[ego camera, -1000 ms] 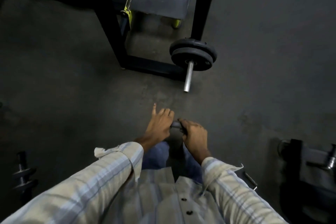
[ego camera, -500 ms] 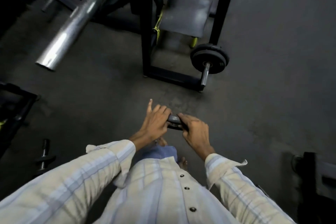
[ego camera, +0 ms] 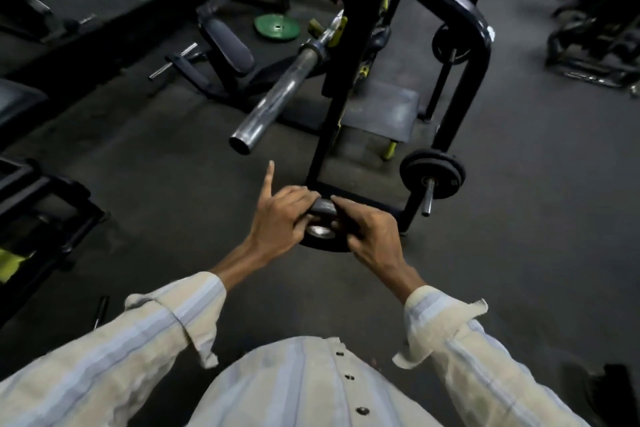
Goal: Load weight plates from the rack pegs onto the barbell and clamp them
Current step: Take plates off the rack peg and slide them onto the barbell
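Note:
I hold a small black weight plate (ego camera: 323,234) in front of me with both hands. My left hand (ego camera: 280,218) grips its left edge, little finger sticking straight out. My right hand (ego camera: 370,236) grips its right edge. The plate's metal-ringed hole shows between my fingers. The barbell's bare steel sleeve (ego camera: 277,99) points toward me just above and left of the plate, its open end about a hand's length away. More black plates (ego camera: 433,173) sit on a low peg of the black rack (ego camera: 460,55), and another plate (ego camera: 450,45) hangs higher up.
A bench pad (ego camera: 377,114) sits inside the rack. A green plate (ego camera: 277,27) lies on the floor farther back. Dark machine frames (ego camera: 38,204) stand at the left, and other equipment (ego camera: 595,35) at the far right. Dark rubber floor surrounds me.
My view has lifted and the barbell sleeve has come into the centre. Both hands have raised the plate toward the sleeve's end while keeping the same grip.

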